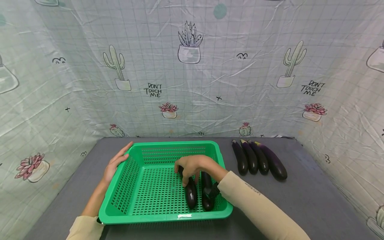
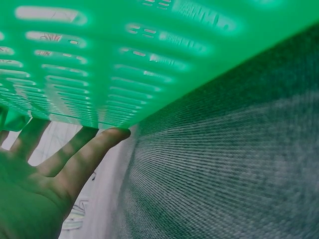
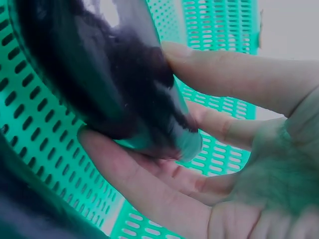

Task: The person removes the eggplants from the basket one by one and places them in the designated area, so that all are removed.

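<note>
A green plastic basket (image 1: 165, 218) with slotted walls sits in front of me. Inside it, my right hand (image 1: 192, 165) grips a dark, glossy eggplant (image 1: 191, 195). The right wrist view shows the thumb on one side of this eggplant (image 3: 99, 69) and fingers curled under its end. Beside it, toward the basket's right wall, lies a second eggplant (image 1: 207, 201), partly hidden by my wrist. My left hand (image 1: 115, 163) rests along the outside of the basket's left wall, fingers extended and reaching up near the rim. In the left wrist view its fingers (image 2: 82, 159) lie against the slotted side.
Several more eggplants (image 1: 253, 160) lie side by side on the grey table (image 1: 312, 200), right of the basket. A patterned cloth (image 1: 192, 83) with cactus drawings hangs behind and at both sides of the table.
</note>
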A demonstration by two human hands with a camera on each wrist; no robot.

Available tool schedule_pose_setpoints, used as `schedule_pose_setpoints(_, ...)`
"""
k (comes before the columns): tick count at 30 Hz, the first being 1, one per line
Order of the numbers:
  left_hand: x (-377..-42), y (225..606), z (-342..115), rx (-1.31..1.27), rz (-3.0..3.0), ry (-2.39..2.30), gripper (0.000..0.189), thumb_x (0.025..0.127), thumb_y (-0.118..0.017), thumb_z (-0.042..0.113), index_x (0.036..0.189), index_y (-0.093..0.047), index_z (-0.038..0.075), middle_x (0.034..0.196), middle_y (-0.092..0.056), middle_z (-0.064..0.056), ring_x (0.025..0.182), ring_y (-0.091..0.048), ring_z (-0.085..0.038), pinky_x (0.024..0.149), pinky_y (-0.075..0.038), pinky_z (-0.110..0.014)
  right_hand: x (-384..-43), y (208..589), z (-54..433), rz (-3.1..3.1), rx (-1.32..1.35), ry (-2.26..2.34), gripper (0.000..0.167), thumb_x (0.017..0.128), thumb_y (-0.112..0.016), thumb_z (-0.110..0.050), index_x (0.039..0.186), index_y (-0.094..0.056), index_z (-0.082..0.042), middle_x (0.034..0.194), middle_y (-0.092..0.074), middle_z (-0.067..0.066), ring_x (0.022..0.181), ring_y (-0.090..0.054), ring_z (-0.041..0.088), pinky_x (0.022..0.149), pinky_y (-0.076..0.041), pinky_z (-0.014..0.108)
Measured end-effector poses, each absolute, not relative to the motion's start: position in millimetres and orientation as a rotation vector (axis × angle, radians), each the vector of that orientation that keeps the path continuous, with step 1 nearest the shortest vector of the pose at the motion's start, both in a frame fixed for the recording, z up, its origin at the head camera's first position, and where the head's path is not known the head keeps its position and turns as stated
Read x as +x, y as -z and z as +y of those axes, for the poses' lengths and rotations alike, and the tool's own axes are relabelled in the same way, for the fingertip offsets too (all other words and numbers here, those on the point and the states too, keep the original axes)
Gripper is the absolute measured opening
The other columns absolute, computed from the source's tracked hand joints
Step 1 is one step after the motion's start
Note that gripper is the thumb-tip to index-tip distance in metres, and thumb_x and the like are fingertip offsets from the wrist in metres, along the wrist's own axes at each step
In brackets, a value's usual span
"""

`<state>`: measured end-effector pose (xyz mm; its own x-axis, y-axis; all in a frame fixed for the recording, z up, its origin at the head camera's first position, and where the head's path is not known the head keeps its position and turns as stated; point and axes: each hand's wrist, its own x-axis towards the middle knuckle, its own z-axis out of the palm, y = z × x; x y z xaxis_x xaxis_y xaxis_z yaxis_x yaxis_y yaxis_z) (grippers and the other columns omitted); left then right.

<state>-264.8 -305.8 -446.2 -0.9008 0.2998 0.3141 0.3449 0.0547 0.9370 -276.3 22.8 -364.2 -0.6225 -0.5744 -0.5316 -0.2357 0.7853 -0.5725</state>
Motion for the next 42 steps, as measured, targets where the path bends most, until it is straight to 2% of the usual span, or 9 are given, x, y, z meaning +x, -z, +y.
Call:
schedule_pose_setpoints(12, -266, 447, -307, -0.711, -2.257, 1.991, 0.054, 0.115, -0.026, 0.017, 0.166, -0.015, 0.004, 0.165, -0.023, 0.018, 0.141, -0.031, 0.017, 0.108, -0.034, -0.008, -274, 356, 33, 2.231, -0.697, 0.731, 0.063, 0.089, -0.079, -0.001, 0.144, -0.055, -0.018, 0.152, -0.045, 0.010, 0.097, -0.064, 0.018, 0.073, -0.063, 0.040)
schedule_pose_setpoints(19, -266, 448, -306, -0.725, -2.248, 1.993, 0.055, 0.115, -0.026, 0.016, 0.165, -0.011, -0.002, 0.164, -0.025, 0.019, 0.141, -0.031, 0.018, 0.108, -0.034, -0.007, -269, 353, 44, 2.267, -0.774, 0.810, 0.065, 0.091, -0.075, 0.001, 0.148, -0.053, -0.022, 0.174, -0.018, 0.001, 0.088, -0.063, 0.016, 0.082, -0.061, 0.050)
schedule_pose_setpoints(22, -266, 448, -306, -0.732, -2.238, 2.005, 0.055, 0.115, -0.026, 0.015, 0.165, -0.011, -0.002, 0.164, -0.025, 0.019, 0.141, -0.031, 0.017, 0.108, -0.034, -0.008, -266, 349, 48, 2.272, -0.793, 0.852, 0.065, 0.091, -0.075, 0.002, 0.148, -0.053, -0.022, 0.171, -0.024, 0.005, 0.081, -0.061, 0.018, 0.082, -0.060, 0.049)
schedule_pose_setpoints(24, -266, 449, -306, -0.740, -2.222, 2.030, 0.055, 0.115, -0.025, 0.015, 0.165, -0.011, -0.001, 0.164, -0.025, 0.018, 0.142, -0.033, 0.016, 0.109, -0.034, -0.008, -265, 348, 51, 2.288, -0.818, 0.866, 0.065, 0.090, -0.075, 0.001, 0.147, -0.054, -0.023, 0.169, -0.027, 0.005, 0.093, -0.060, 0.016, 0.083, -0.057, 0.043)
schedule_pose_setpoints(29, -265, 449, -307, -0.736, -2.215, 2.034, 0.055, 0.115, -0.026, 0.016, 0.165, -0.011, -0.001, 0.165, -0.026, 0.017, 0.142, -0.033, 0.016, 0.109, -0.035, -0.008, -264, 345, 58, 2.305, -0.885, 0.905, 0.065, 0.091, -0.073, 0.001, 0.147, -0.053, -0.027, 0.168, -0.031, 0.002, 0.118, -0.051, 0.025, 0.080, -0.045, 0.036)
schedule_pose_setpoints(30, -265, 449, -307, -0.736, -2.215, 2.031, 0.055, 0.115, -0.026, 0.015, 0.165, -0.011, -0.001, 0.165, -0.026, 0.017, 0.142, -0.033, 0.016, 0.109, -0.035, -0.008, -263, 344, 59, 2.300, -0.891, 0.920, 0.065, 0.092, -0.072, 0.001, 0.147, -0.053, -0.027, 0.169, -0.030, 0.002, 0.121, -0.053, 0.028, 0.081, -0.047, 0.037)
schedule_pose_setpoints(35, -264, 448, -306, -0.754, -2.179, 2.117, 0.055, 0.115, -0.024, 0.016, 0.167, -0.011, 0.004, 0.167, -0.023, 0.013, 0.143, -0.038, 0.012, 0.110, -0.039, -0.011, -259, 341, 66, 2.305, -0.906, 0.998, 0.066, 0.093, -0.071, 0.001, 0.148, -0.052, -0.030, 0.169, -0.030, -0.001, 0.143, -0.046, 0.037, 0.105, -0.051, 0.046)
schedule_pose_setpoints(37, -264, 448, -306, -0.752, -2.181, 2.117, 0.054, 0.115, -0.024, 0.017, 0.167, -0.012, 0.007, 0.168, -0.023, 0.012, 0.143, -0.038, 0.012, 0.110, -0.039, -0.011, -257, 339, 69, 2.319, -0.899, 1.025, 0.066, 0.093, -0.072, 0.000, 0.147, -0.052, -0.031, 0.169, -0.031, -0.002, 0.143, -0.047, 0.037, 0.108, -0.050, 0.049)
schedule_pose_setpoints(42, -266, 449, -307, -0.728, -2.227, 2.031, 0.054, 0.115, -0.026, 0.016, 0.166, -0.014, 0.004, 0.166, -0.024, 0.016, 0.142, -0.033, 0.016, 0.109, -0.035, -0.009, -253, 332, 77, 2.339, -0.890, 1.087, 0.065, 0.094, -0.072, -0.002, 0.148, -0.052, -0.033, 0.165, -0.037, 0.001, 0.136, -0.055, 0.038, 0.098, -0.055, 0.046)
